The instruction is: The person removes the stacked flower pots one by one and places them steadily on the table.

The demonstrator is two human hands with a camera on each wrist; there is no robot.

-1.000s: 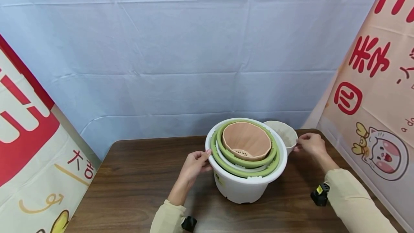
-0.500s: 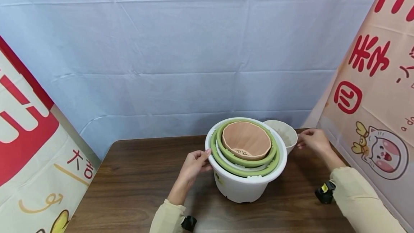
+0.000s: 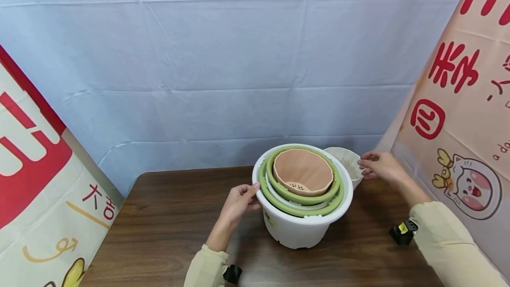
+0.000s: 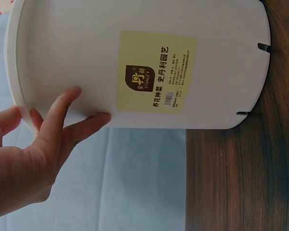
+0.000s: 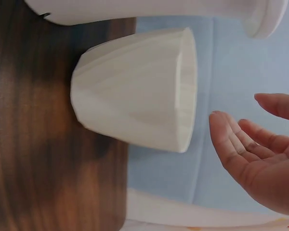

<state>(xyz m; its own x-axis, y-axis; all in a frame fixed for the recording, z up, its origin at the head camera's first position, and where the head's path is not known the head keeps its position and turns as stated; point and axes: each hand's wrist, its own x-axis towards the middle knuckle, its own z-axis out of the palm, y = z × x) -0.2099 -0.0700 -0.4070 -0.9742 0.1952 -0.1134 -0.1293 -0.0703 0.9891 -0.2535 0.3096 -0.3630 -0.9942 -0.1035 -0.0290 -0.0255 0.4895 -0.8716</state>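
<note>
A large white flower pot (image 3: 295, 234) stands on the table, with a label (image 4: 156, 72) on its side. Nested in it are green-rimmed pots (image 3: 338, 198) and, innermost, a terracotta-coloured pot (image 3: 304, 169) with a scalloped rim and a perforated bottom. My left hand (image 3: 237, 207) pinches the white pot's rim at the left, two fingertips against its wall. Behind the stack on the right stands a small cream faceted pot (image 5: 130, 91), partly hidden in the head view. Just off its rim is my right hand (image 5: 260, 149), fingers loosely bent and apart from the pot.
The dark wooden table (image 3: 179, 225) ends at a pale blue cloth (image 3: 199, 79) hanging behind it. Printed banners flank both sides, the right banner (image 3: 458, 145) close to my right arm.
My right hand has let go of the cream pot's rim, drawn off to the right, then come back up over the rim. My left hand and the stacked pots have stayed put.
</note>
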